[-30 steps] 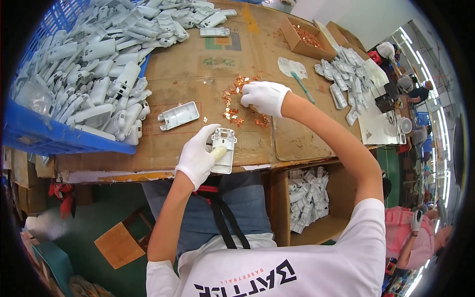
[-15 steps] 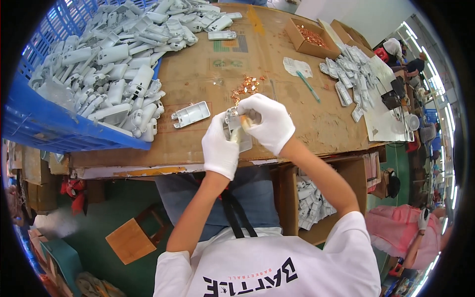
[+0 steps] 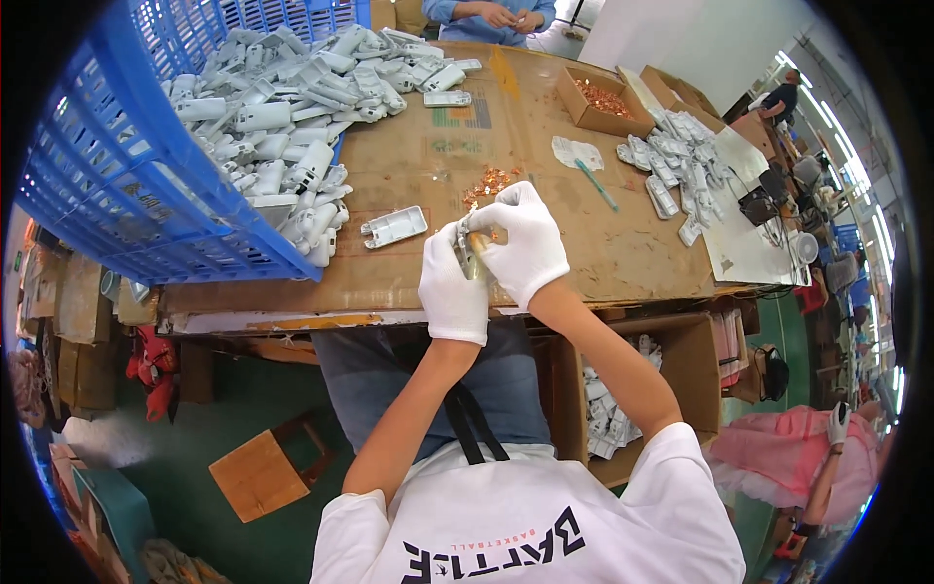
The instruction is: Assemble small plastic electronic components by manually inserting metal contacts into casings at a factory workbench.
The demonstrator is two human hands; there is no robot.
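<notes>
Parts-fitting step, I judge: plastic housing (image 3: 464,234) over near edge of cardboard-topped table (image 3: 608,258).
From my end: L hand (image 3: 453,292) grips it; R hand (image 3: 525,243) curled narrow against it, can't tell if holding anything. Next move calls for steady L hold, IMO. Lettering: tee (image 3: 516,511) front, dark/red; tabletop print too sm. to read.

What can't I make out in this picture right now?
All in the head view:
Pale plastic part in the left hand: mostly covered by both gloves.
Whether the right hand pinches anything small: its own fingers hide it.
Lower contents of the blue crate: behind its near wall.
Person in blue sleeves: cut off by the upper edge.
Loose copper pieces: too small to count.
</notes>
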